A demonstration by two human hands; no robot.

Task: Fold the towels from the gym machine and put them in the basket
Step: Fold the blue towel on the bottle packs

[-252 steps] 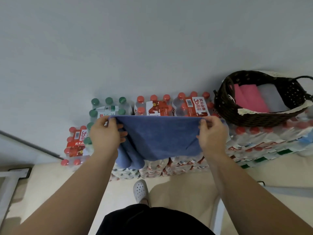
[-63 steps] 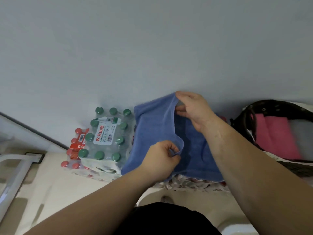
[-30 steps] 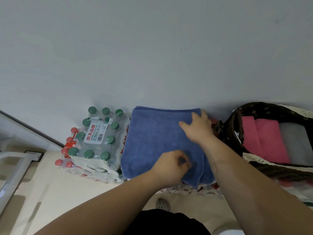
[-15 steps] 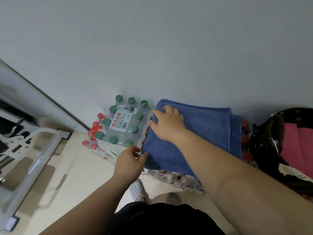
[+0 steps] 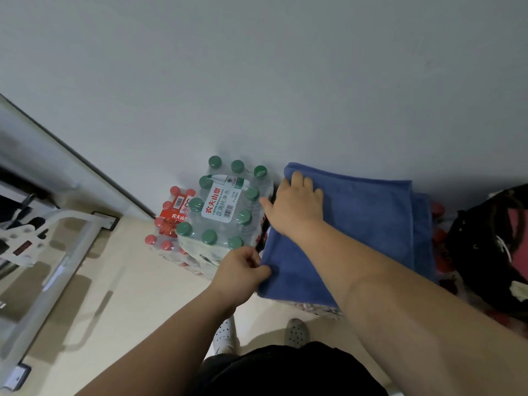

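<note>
Towel (image 5: 368, 221), blue, folded flat on shrink-wrapped bottle packs against wall, just right of green-cap pack (image 5: 225, 210). Soft, light, floppy by the look, prob. sags and unfolds if lifted by one corner. Best taken at both ends of left fold, or scooped under w/ flat palms. Long axis roughly near-far, tilted a bit left at far end; loose layered edges showing along right side, toward basket (image 5: 491, 252). Left hand (image 5: 240, 274) pinching near-left corner, fingers (image 5: 257, 271) closed on cloth. Right hand (image 5: 294, 207) spread flat, pressing far-left corner, gripping nothing. Basket beyond towel's right edge, pink cloth inside.
</note>
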